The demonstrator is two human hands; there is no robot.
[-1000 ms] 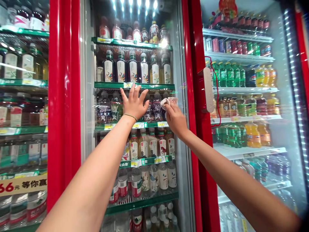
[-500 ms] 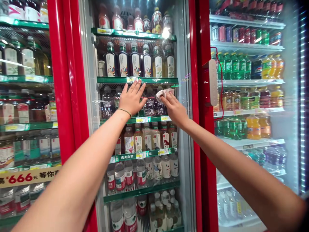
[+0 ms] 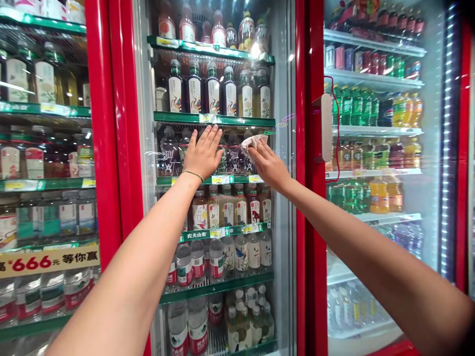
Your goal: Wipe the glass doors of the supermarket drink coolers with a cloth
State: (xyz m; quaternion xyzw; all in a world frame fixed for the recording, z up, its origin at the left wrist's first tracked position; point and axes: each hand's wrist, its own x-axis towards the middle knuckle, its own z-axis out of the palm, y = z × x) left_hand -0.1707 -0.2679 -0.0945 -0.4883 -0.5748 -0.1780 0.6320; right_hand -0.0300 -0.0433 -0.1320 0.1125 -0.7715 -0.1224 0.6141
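Observation:
My left hand (image 3: 202,153) lies flat against the glass door (image 3: 284,207) of the middle drinks fridge, fingers stretched out and pointing up. My right hand (image 3: 269,165) is beside it to the right, closed on a small crumpled white cloth (image 3: 251,143) pressed to the same glass. Behind the glass, at hand height, stand dark bottles (image 3: 168,151) on a green shelf (image 3: 208,118). A thin bracelet circles my left wrist.
Red door frames (image 3: 107,148) separate three fridges. A white door handle (image 3: 326,127) sits on the right frame. The right fridge holds green, orange and yellow soda bottles (image 3: 378,195). The left fridge carries a yellow price banner (image 3: 48,259) and more bottles.
My right hand with the cloth has slid left along the glass, closer to my left hand. My left hand's fingers have come together. The view has shifted, so the fridge now sits further right.

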